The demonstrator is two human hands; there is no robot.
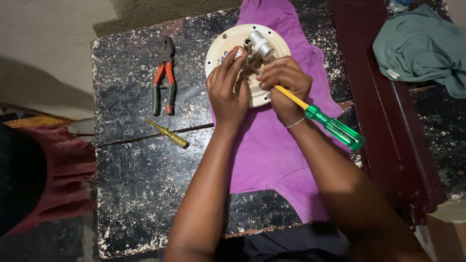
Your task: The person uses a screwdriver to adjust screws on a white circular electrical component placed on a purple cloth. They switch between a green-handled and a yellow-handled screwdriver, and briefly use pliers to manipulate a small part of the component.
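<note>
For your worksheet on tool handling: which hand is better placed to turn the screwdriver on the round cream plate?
Probably the right hand: it grips the yellow shaft of the green-handled screwdriver at the metal fitting. The left hand steadies the round cream plate.

There were no boxes, packets, signs or screens to see. The only label was a small white tag (pixel 392 73), shaped like a little rectangle. It was sewn on the lower left edge of the crumpled green cloth (pixel 421 46) at the top right. It was too small to show anything more.
</note>
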